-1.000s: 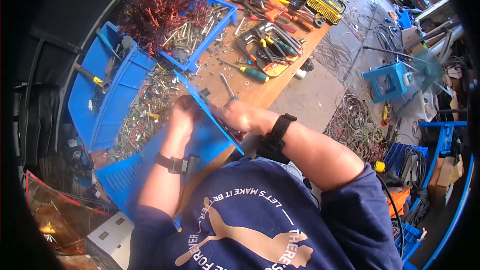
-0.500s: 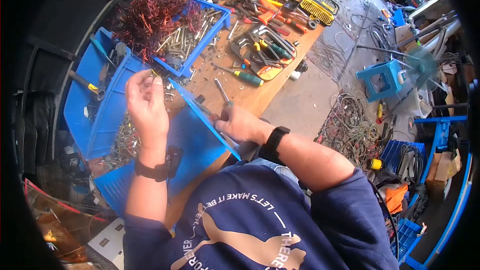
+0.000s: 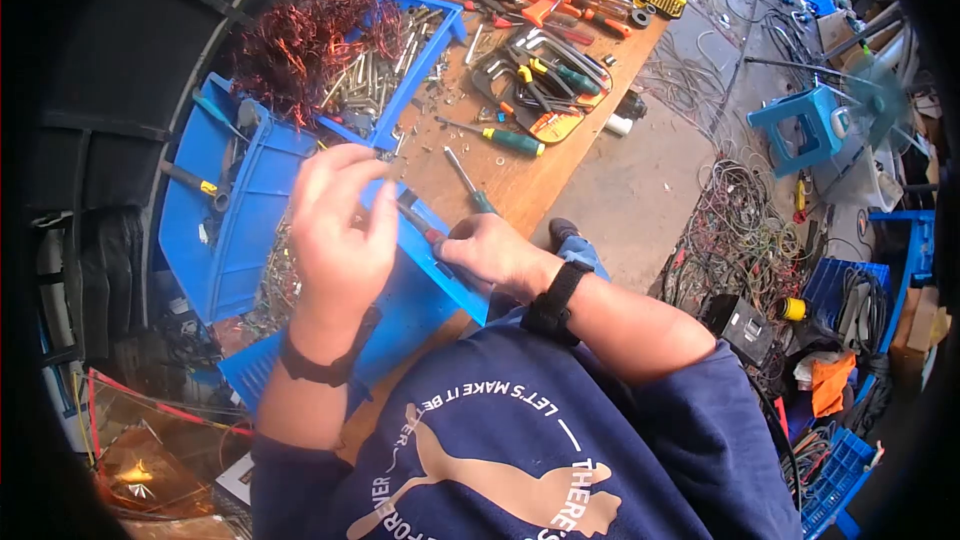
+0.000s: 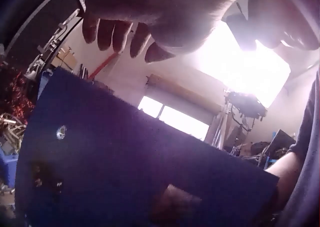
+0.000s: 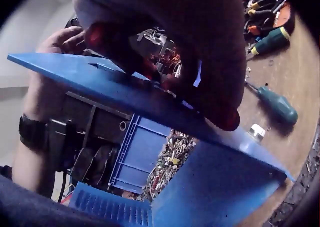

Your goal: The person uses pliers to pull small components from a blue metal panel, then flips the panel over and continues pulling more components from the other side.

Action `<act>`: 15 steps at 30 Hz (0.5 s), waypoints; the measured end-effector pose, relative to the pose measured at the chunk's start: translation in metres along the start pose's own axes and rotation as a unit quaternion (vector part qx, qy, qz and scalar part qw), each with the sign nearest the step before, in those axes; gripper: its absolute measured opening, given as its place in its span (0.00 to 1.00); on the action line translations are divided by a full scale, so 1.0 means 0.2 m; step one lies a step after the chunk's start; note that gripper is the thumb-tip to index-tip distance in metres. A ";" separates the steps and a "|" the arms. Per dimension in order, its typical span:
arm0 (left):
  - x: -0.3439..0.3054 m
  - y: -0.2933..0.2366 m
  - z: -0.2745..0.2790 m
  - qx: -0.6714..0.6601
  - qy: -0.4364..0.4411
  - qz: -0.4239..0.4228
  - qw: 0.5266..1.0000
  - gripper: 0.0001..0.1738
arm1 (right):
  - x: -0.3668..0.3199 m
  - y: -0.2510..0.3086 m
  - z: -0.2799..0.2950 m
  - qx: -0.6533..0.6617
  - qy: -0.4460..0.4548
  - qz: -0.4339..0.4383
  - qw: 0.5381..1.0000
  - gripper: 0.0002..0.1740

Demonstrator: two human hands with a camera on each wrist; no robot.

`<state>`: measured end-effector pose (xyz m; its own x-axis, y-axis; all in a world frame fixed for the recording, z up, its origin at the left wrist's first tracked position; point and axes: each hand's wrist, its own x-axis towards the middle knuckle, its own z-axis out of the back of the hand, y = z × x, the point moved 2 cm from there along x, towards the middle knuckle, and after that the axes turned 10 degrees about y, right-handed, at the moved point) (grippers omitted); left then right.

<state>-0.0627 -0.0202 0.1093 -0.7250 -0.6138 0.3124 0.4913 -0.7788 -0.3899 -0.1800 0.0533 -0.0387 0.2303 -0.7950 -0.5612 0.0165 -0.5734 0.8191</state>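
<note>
1. One blue, flat sheet-metal panel (image 3: pixel 462 298), standing tilted at the near edge of the brown wooden worktop (image 3: pixel 552 180), between the two hands; a blue slotted section (image 3: pixel 250 378) lies lower, at its left.
2. One right hand (image 3: pixel 490 248), fingers curled round a slim red-and-grey tool (image 3: pixel 434 236) at the panel's face.
3. One left hand (image 3: pixel 343 230), raised beside the panel, fingers apart and slightly bent; whether a small part sits among them, cannot tell.
4. State of work: apparently under way, the panel up and the tool at its face. Which fastenings are done and which are left, cannot tell.
5. One screwdriver with dark-green handle (image 3: pixel 484 202), lying just beyond the right hand; one green-and-yellow screwdriver (image 3: pixel 514 142), farther off.
6. One blue open tray (image 3: pixel 408 105) of metal rods, close beyond the left hand, with a reddish copper-wire tangle (image 3: pixel 285 65) crowding its side.
7. Obstructions: the upright panel partly screens the work; loose metal bits litter the space near the tray.
</note>
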 end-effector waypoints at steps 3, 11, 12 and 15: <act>0.09 0.00 -0.03 0.030 0.248 -0.043 0.967 0.07 | 0.03 0.04 0.03 -0.005 0.057 -0.014 0.998 0.28; 0.23 0.00 -0.29 0.212 0.633 -0.034 0.744 0.11 | 0.01 0.11 0.02 0.087 0.059 0.021 0.994 0.24; 0.23 0.00 -0.31 0.212 0.643 -0.040 0.735 0.11 | 0.00 0.12 0.02 0.100 0.058 0.032 0.993 0.24; 0.26 -0.04 -0.32 0.193 0.679 -0.040 0.707 0.12 | 0.01 0.12 0.04 0.077 0.050 -0.002 0.996 0.22</act>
<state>-0.1345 -0.0374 0.0739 -0.4230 -0.0805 -0.9025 0.3279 -0.9422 -0.0696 -0.1865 0.0371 -0.0210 0.3265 -0.7737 -0.5429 -0.1308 -0.6058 0.7848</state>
